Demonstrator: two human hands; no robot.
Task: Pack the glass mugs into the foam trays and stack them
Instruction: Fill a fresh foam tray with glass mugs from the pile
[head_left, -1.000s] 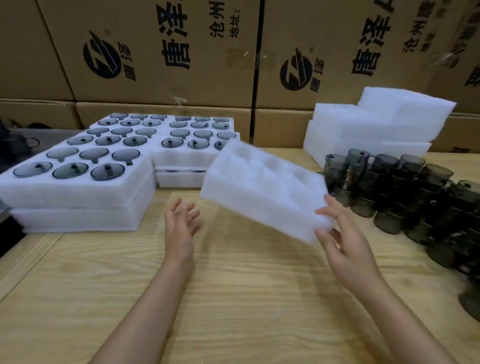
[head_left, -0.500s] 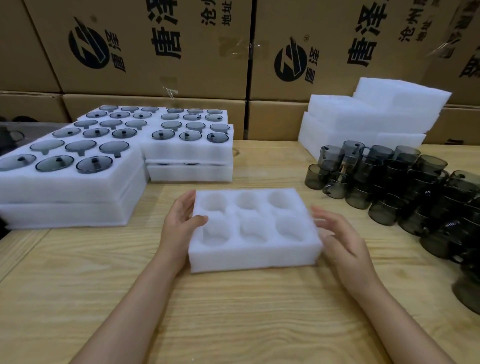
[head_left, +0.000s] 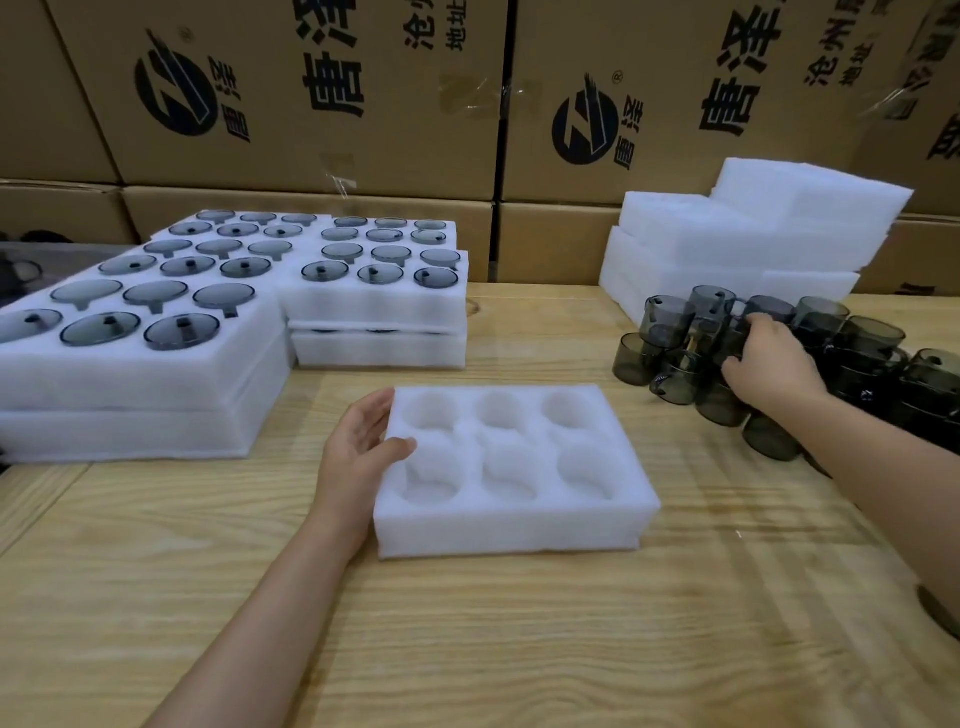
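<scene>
The right hand has left the tray and reached out to the mugs on the right, fingers spread over them; whether it grips one I cannot tell. The left hand rests open against the tray's left edge, thumb on its rim. The tray lies empty on the table, long axis left to right. The mugs sit right of it, so the right hand is nearer. Filled trays are stacked far left
</scene>
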